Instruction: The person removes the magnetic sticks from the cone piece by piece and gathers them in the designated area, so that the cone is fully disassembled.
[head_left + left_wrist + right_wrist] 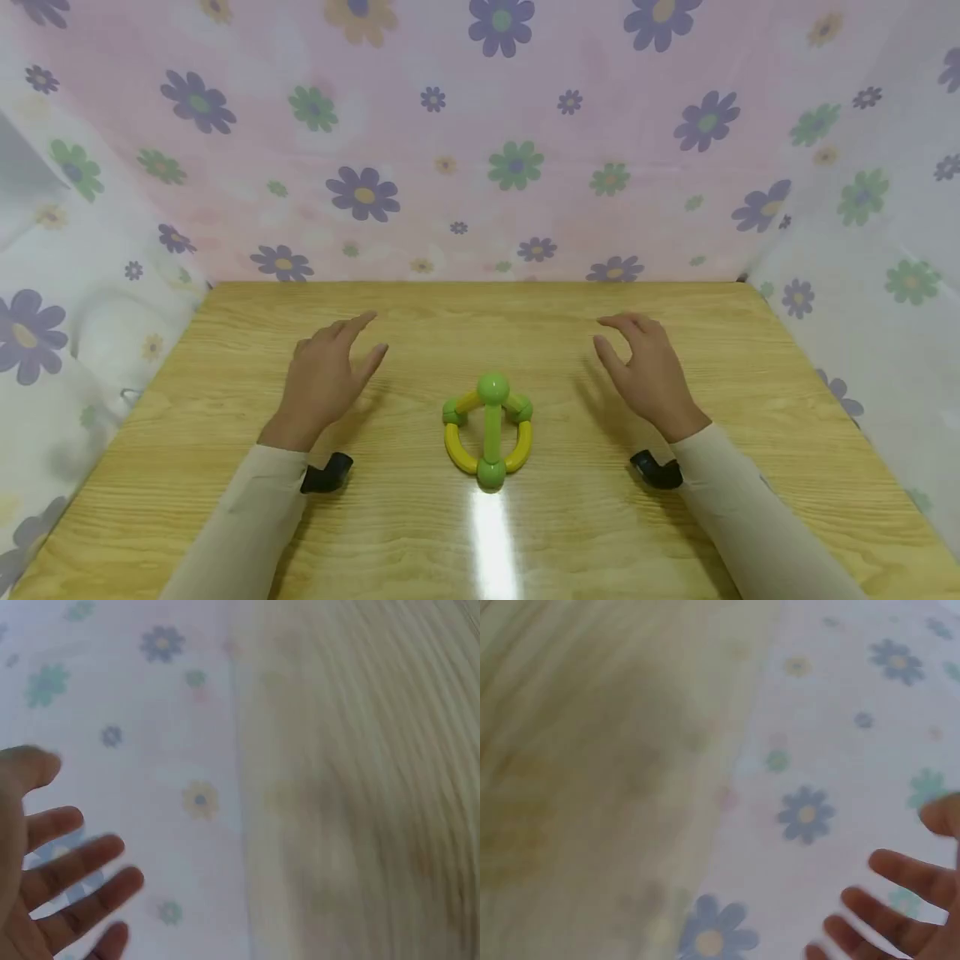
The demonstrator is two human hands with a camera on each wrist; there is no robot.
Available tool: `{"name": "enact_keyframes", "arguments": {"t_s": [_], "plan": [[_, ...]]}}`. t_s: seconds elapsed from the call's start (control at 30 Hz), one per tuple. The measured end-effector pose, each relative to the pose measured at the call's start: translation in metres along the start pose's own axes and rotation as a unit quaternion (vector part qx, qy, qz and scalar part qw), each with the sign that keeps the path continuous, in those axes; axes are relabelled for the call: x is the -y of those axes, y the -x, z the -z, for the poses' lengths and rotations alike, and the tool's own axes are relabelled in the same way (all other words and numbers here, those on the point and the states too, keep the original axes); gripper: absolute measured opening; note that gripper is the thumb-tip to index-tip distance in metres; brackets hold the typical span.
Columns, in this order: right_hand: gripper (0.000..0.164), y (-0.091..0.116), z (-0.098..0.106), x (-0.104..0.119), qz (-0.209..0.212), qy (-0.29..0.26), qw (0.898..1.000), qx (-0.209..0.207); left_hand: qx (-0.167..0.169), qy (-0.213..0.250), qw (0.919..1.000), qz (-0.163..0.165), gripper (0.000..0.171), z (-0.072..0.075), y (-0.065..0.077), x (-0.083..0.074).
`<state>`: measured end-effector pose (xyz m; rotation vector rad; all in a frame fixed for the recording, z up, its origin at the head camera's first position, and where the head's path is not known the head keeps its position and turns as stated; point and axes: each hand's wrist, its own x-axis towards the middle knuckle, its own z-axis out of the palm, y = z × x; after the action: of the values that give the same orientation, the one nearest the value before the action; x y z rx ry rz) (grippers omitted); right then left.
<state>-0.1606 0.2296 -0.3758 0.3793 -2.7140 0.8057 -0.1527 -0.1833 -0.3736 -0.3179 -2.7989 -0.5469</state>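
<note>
My L hand & R hand hover well apart over wood-grain table, fingers loose. Btwn them, slightly nearer me, sits a green-yellow toy; floral cloth at far edge.

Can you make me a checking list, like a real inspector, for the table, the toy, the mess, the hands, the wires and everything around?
Surface: wooden table, pale, with a bright streak of light on the person's side of the toy.
Job's things: one green and yellow toy, sitting between the hands.
Clutter: nothing seen.
Hands: left hand and right hand hold nothing and don't touch the toy.
Cables: none certain; a faint curve on the left can't be identified.
Surroundings: flowery cloth behind and on both sides.
</note>
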Motion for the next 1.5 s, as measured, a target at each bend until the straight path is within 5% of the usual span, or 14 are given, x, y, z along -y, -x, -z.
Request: {"name": "enact_keyframes", "arguments": {"t_s": [0.13, 0.3, 0.57, 0.83, 1.03, 1.17, 1.5], "plan": [[0.025, 0.004, 0.006, 0.018, 0.014, -0.107, 0.99, -0.089, -0.052, 0.12, 0.9906, -0.037, 0.033, 0.005, 0.003, -0.02], [0.018, 0.009, 0.013, 0.047, 0.03, -0.213, 0.972, -0.094, 0.026, 0.216, 0.9736, -0.069, 0.027, 0.008, 0.01, -0.047], [0.018, 0.015, 0.006, 0.08, 0.116, -0.267, 0.955, -0.047, 0.138, 0.219, 0.9583, -0.121, 0.041, -0.003, 0.011, -0.08], [0.027, 0.014, -0.013, 0.096, 0.137, -0.302, 0.943, 0.027, 0.249, 0.315, 0.9097, -0.106, 0.052, -0.023, 0.003, -0.082], [0.033, 0.015, -0.018, 0.098, 0.15, -0.276, 0.944, 0.102, 0.254, 0.325, 0.904, -0.113, 0.047, -0.025, 0.002, -0.083], [0.035, 0.015, -0.02, 0.097, 0.154, -0.284, 0.935, 0.149, 0.257, 0.329, 0.9007, -0.121, 0.041, -0.026, 0.002, -0.082], [0.035, 0.011, -0.021, 0.096, 0.114, -0.329, 0.911, 0.22, 0.287, 0.41, 0.8593, -0.105, 0.029, -0.035, -0.001, -0.077]]}}
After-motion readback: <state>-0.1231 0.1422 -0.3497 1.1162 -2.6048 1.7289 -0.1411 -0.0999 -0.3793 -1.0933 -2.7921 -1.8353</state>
